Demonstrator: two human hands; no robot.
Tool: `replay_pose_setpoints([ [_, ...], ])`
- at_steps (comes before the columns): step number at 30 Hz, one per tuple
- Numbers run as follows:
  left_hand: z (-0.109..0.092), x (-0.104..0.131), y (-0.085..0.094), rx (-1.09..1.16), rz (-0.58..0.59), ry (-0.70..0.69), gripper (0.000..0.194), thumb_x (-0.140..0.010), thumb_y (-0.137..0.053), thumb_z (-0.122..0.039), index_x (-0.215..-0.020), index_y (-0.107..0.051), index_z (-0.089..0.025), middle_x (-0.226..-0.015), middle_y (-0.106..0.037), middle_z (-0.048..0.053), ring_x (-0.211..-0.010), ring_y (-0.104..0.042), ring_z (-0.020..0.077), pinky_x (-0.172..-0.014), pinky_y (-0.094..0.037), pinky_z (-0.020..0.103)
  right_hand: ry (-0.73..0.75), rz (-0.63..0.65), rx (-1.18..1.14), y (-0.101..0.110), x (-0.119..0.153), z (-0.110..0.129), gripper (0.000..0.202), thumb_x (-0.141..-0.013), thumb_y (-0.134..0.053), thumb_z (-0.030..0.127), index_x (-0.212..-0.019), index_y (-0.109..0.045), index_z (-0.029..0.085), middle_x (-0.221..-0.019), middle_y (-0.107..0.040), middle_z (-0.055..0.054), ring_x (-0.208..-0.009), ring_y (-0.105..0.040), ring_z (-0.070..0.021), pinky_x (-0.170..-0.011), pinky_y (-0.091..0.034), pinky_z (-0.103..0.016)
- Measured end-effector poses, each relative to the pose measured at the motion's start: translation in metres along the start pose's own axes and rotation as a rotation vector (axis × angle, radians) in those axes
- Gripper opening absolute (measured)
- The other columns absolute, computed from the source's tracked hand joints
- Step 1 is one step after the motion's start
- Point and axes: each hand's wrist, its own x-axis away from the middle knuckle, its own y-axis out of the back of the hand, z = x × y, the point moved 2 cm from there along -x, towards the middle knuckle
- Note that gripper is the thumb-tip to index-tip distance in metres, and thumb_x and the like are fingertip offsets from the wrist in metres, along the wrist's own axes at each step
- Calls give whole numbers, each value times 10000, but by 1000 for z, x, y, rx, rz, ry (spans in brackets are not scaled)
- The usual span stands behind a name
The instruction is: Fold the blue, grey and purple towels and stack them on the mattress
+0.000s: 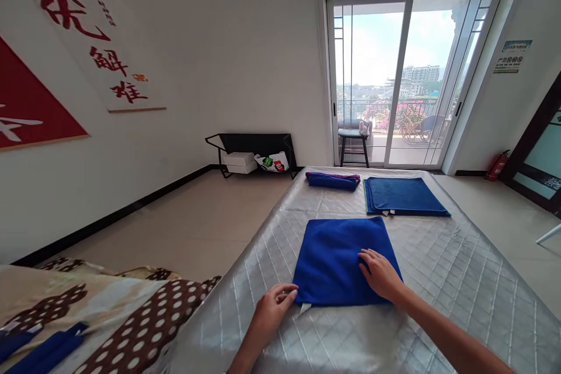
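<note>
A bright blue towel, folded into a near square, lies flat on the silver quilted mattress. A small white tag shows at its near left corner. My left hand is at that corner, thumb and index finger pinching its edge. Over the right part of the towel rests my right hand, fingers stretched out and palm down. Farther back are a stack of folded dark blue towels on the right and a rolled blue and purple towel on the left.
At lower left, a polka-dot blanket holds rolled blue towels. By the wall stands a black rack with a white box. A stool is near the sliding glass door. A fire extinguisher stands right.
</note>
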Motion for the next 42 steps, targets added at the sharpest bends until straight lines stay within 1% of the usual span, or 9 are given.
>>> replay_pose_setpoints([
  [2,-1,2,1,-33,-2,2,512,-621,-647,-618,-848,-746,-170,-899,-772,109,-809,-736,256,-750,-564,331,-106,99,70,-4,34,-22,433,-976,-471,439,-1342,-613,259,-1443,-559,-128,-1361,-483,-319,-1144,-386,-531],
  [7,-1,5,3,-65,-54,34,480,-636,-637,-606,-875,-733,-201,-822,-783,74,-854,-747,279,-801,-576,352,-221,241,171,-5,97,-49,612,-1002,-306,474,-1532,-351,173,-1608,-284,-71,-1492,-233,-250,-1236,-242,-451],
  [11,5,5,10,-18,-103,72,541,-574,-673,-646,-874,-744,-202,-906,-792,88,-939,-739,311,-829,-590,371,-194,226,223,-11,121,-50,638,-1014,-283,505,-1543,-299,149,-1609,-265,-79,-1487,-254,-242,-1219,-285,-442],
  [15,12,7,18,28,-117,89,555,-545,-697,-652,-865,-744,-201,-955,-791,97,-992,-726,330,-858,-594,385,-104,125,310,-23,138,-51,600,-1015,-332,494,-1499,-416,150,-1557,-395,-96,-1426,-399,-258,-1159,-389,-409],
  [21,14,13,14,-38,-111,64,504,-601,-653,-647,-864,-734,-225,-927,-796,75,-975,-733,327,-859,-602,397,6,-59,413,-17,141,-47,447,-1008,-397,404,-1349,-622,220,-1361,-640,-87,-1214,-616,-263,-1015,-513,-382],
  [24,13,15,11,-105,-102,20,480,-653,-604,-628,-897,-734,-236,-920,-797,62,-950,-741,311,-847,-604,390,43,-78,461,-8,137,-47,402,-999,-389,249,-1306,-648,256,-1282,-691,-69,-1103,-665,-236,-925,-560,-351],
  [29,14,16,11,-184,-92,15,489,-671,-559,-623,-915,-739,-240,-899,-797,56,-897,-749,288,-823,-605,372,119,-66,437,4,136,-48,532,-915,-351,26,-1291,-639,269,-1213,-716,-58,-1025,-688,-192,-880,-580,-300],
  [37,9,21,19,-158,-131,5,463,-657,-583,-631,-879,-740,-256,-859,-795,38,-828,-753,279,-792,-600,359,101,-93,316,9,143,-43,428,-921,-381,39,-1160,-689,215,-1064,-731,-71,-962,-712,-181,-843,-584,-270],
  [42,8,30,19,-251,-105,16,420,-686,-570,-588,-896,-753,-273,-853,-795,24,-873,-751,286,-766,-590,340,41,-25,342,17,145,-29,429,-852,-426,8,-1088,-708,229,-1053,-733,-59,-894,-716,-175,-748,-581,-252],
])
